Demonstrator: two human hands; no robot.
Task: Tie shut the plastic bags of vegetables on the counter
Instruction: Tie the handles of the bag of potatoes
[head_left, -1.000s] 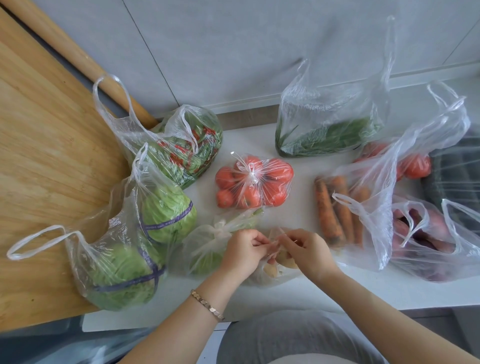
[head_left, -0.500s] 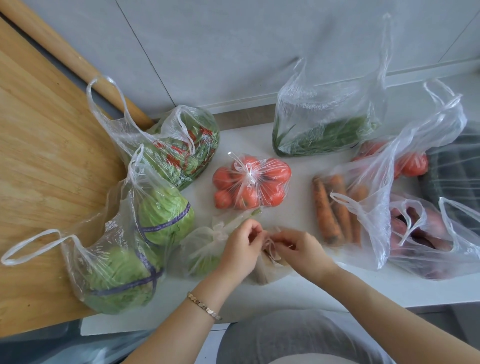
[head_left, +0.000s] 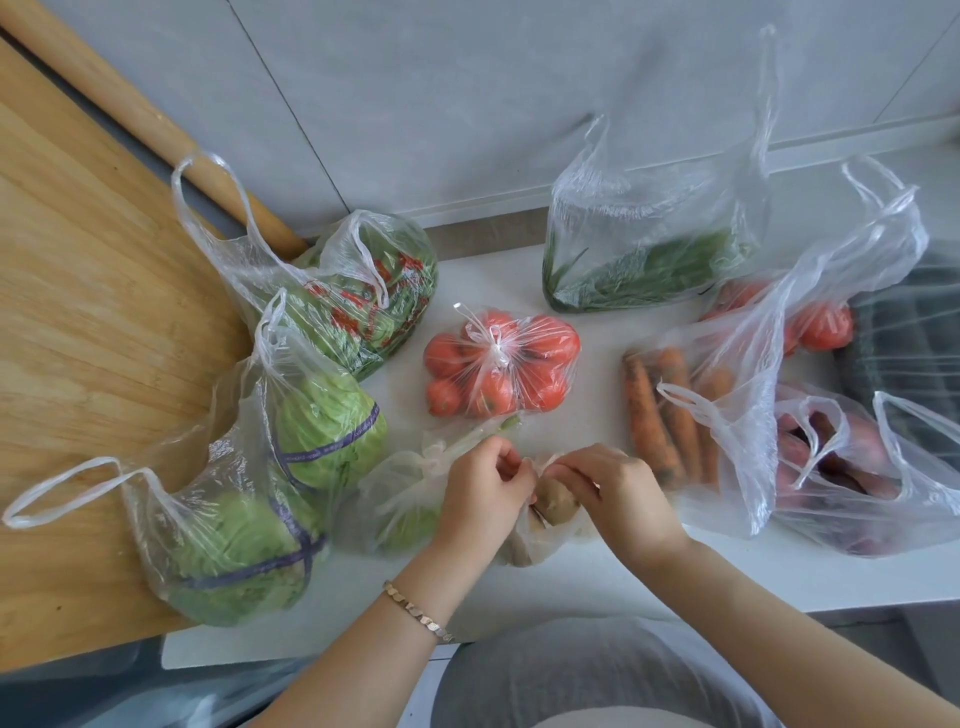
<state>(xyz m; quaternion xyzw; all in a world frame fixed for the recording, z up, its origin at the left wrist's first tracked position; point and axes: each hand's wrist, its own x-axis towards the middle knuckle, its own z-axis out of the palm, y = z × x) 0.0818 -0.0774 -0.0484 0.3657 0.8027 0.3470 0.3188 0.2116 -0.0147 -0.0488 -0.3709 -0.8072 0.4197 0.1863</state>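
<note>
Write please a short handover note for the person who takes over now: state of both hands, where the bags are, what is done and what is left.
Left hand and right hand: both pinch the handles of the small potato bag at the counter's front edge; its knot is not finished.
Done: tomato bag in the middle is knotted; the small green-vegetable bag beside the left hand also looks tied.
Left, handles loose: cabbage bag, wrapped-greens bag, leafy-greens bag, carrot bag, and the bags at far right.
</note>
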